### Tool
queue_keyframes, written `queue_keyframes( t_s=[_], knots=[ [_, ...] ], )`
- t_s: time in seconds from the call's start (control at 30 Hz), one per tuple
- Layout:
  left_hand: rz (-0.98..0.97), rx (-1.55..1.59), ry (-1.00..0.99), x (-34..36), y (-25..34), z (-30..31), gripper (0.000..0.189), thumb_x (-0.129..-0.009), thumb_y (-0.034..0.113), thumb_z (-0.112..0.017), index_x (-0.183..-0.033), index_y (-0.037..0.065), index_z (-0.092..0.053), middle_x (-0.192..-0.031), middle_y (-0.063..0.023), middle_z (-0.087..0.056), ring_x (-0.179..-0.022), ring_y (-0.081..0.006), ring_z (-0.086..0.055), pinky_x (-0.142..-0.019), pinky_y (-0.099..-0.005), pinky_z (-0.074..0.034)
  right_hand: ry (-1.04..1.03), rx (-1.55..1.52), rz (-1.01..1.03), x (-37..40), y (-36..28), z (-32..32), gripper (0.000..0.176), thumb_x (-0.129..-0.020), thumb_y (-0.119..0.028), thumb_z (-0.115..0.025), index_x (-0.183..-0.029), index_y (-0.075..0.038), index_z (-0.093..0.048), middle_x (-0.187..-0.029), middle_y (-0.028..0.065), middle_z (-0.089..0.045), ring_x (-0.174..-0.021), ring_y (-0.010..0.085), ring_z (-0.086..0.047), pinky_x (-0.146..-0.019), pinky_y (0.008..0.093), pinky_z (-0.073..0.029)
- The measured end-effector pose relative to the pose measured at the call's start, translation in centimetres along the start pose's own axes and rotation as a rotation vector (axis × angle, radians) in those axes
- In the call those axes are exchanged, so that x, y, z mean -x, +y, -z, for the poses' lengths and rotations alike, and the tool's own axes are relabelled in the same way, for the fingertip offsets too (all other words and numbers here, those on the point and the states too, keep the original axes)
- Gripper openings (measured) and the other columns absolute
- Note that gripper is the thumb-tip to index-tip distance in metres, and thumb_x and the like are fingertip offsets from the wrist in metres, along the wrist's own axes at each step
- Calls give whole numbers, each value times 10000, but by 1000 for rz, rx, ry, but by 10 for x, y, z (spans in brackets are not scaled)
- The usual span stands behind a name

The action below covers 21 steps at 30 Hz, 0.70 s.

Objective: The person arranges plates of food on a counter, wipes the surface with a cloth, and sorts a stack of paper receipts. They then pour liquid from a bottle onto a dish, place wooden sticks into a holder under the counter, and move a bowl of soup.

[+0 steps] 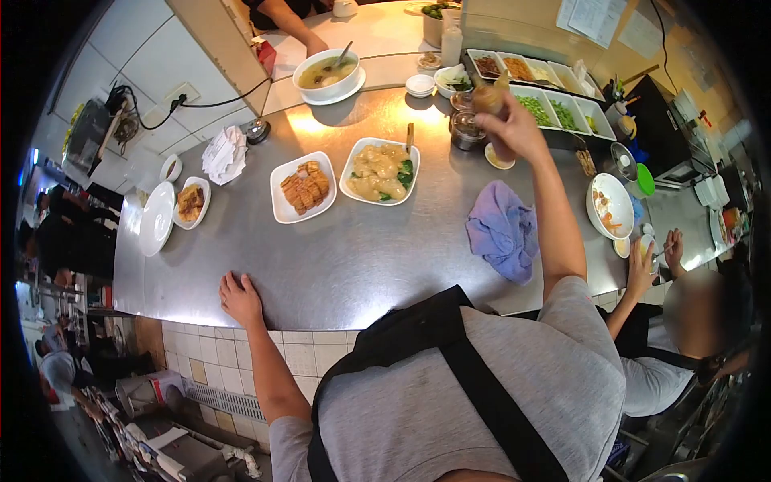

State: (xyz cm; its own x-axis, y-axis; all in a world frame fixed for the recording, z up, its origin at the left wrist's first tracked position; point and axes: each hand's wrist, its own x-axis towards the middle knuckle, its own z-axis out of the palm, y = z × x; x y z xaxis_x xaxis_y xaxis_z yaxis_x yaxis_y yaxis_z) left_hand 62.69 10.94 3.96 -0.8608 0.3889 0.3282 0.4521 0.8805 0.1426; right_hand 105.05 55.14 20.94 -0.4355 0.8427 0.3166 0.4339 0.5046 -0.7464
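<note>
My left hand [241,299] lies on the front of the steel counter [321,273], fingers stretched out and holding nothing. Reaching across to the back right, my right hand [518,128] is closed around a brownish bottle [487,100]. Below that hand stands a small cup [499,158], partly covered by it, and a dark glass jar [467,132] is just to its left. Nearer the middle are a square bowl of pale sauced food with greens [377,173] and a spoon, and a white dish of sliced browned food [303,189].
A crumpled purple cloth [504,229] lies beside my right forearm. Trays of chopped toppings [554,108] line the back right. A soup bowl [328,79] sits on the pass, near another person's hand [317,46]. A co-worker [658,345] works on the right. Crumpled paper [226,154] lies left.
</note>
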Motion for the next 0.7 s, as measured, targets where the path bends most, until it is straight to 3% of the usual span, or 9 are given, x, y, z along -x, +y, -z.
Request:
queue_keyframes(
  t_s=[0.03,0.13,0.27,0.37,0.4,0.5,0.57,0.63,0.7],
  knots=[
    [9,-4,-3,0,1,1,489,-924,404,-465,-1307,100,-490,-1393,-110,-445,-1298,-299,-377,-1044,-491,-286,155,42,-19,-2,-6,12,591,-727,-364,-770,-1184,-56,-556,-1016,139,-653,-939,212,-621,-822,336,-475],
    [2,1,-12,0,0,1,490,-927,408,-463,-1309,103,-486,-1394,-106,-444,-1298,-296,-377,-1046,-492,-284,389,74,-28,-21,18,31,655,-692,-366,-790,-1177,-1,-542,-1043,188,-656,-955,269,-640,-830,348,-487],
    [-10,11,-5,-1,-3,-3,489,-927,411,-461,-1312,109,-483,-1394,-104,-441,-1301,-293,-374,-1046,-493,-284,538,-1,56,-43,77,18,604,-703,-340,-795,-1125,14,-548,-1025,181,-657,-942,287,-640,-821,359,-485],
    [0,8,-4,-2,-5,-5,491,-928,414,-457,-1316,113,-479,-1395,-104,-438,-1304,-291,-370,-1049,-491,-283,457,75,5,-49,119,9,600,-705,-342,-796,-1123,13,-553,-1026,185,-655,-957,285,-634,-835,362,-477],
    [8,3,-10,-2,-3,-3,498,-927,424,-455,-1319,117,-478,-1395,-104,-437,-1306,-290,-367,-1052,-492,-280,398,151,-44,-40,104,11,624,-716,-420,-772,-1111,17,-566,-1024,194,-650,-983,290,-628,-855,363,-466],
    [9,19,-3,-2,-5,-7,509,-925,434,-455,-1325,121,-473,-1392,-104,-440,-1308,-290,-363,-1056,-492,-275,255,177,-145,-49,143,11,591,-798,-488,-672,-1133,-9,-589,-1046,169,-644,-946,261,-614,-805,350,-472],
    [-7,19,18,-3,-7,-12,510,-924,436,-455,-1326,124,-477,-1388,-104,-445,-1312,-289,-359,-1063,-489,-265,298,-344,-195,-61,154,21,521,-888,-485,-551,-1176,-55,-604,-1077,97,-638,-881,189,-581,-732,321,-467],
    [-6,18,26,-3,-8,-13,507,-925,436,-454,-1322,122,-481,-1386,-101,-448,-1313,-287,-359,-1065,-481,-264,210,-572,-233,-77,162,33,465,-936,-449,-487,-1216,-95,-601,-1099,24,-626,-842,120,-531,-677,273,-445],
    [-4,17,27,-3,-7,-12,506,-924,436,-457,-1318,119,-484,-1387,-98,-449,-1312,-286,-361,-1068,-473,-264,99,-452,-277,-89,147,42,426,-957,-359,-492,-1281,-88,-546,-1161,26,-610,-975,143,-570,-789,263,-456]
  ],
)
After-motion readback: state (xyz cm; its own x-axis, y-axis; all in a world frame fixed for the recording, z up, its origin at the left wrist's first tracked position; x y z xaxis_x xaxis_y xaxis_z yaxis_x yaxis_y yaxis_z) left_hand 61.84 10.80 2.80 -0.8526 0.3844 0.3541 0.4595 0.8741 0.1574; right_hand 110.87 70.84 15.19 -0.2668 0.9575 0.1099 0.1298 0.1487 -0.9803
